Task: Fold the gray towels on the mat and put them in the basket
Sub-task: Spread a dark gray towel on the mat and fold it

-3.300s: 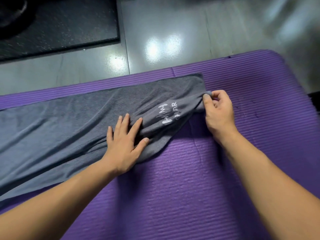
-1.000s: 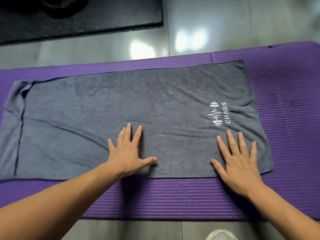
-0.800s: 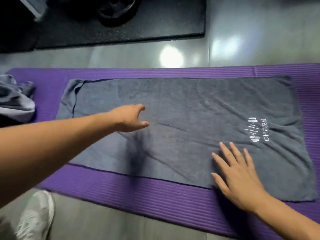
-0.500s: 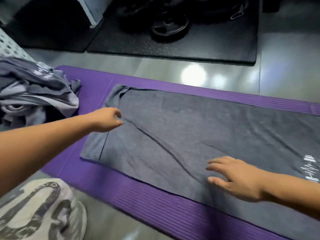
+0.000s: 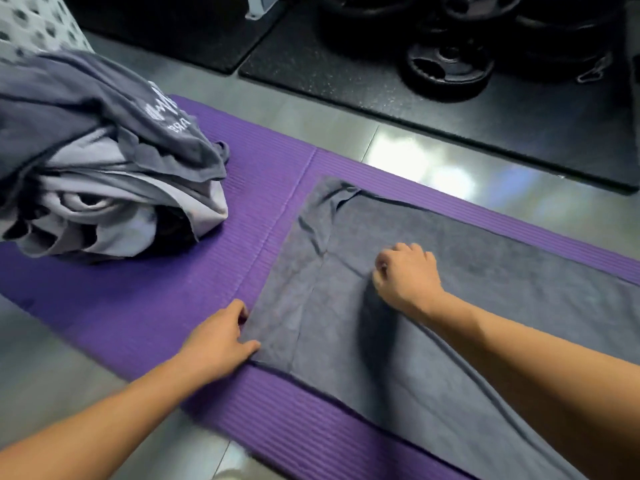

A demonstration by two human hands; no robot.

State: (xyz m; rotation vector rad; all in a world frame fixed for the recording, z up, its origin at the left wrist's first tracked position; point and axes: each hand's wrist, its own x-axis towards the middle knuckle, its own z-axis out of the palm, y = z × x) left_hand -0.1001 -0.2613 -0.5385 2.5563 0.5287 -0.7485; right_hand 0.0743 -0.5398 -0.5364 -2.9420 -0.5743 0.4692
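Head view: glossy gray tiled floor (image 5: 346, 133) with a ribbed purple foam mat (image 5: 156, 299) laid across it.
Far off lie black speckled rubber slabs (image 5: 346, 74) and black iron weight plates (image 5: 446, 64). A soft gray terry towel (image 5: 485, 271) is spread flat on the mat's centre and right, its left end doubled into a strip. A crumpled heap of gray towels (image 5: 104, 168) sits far left. The left hand (image 5: 216, 339) pinches the towel's near left corner. The right hand (image 5: 407, 277), fingers curled tight, grips the cloth beside the strip.
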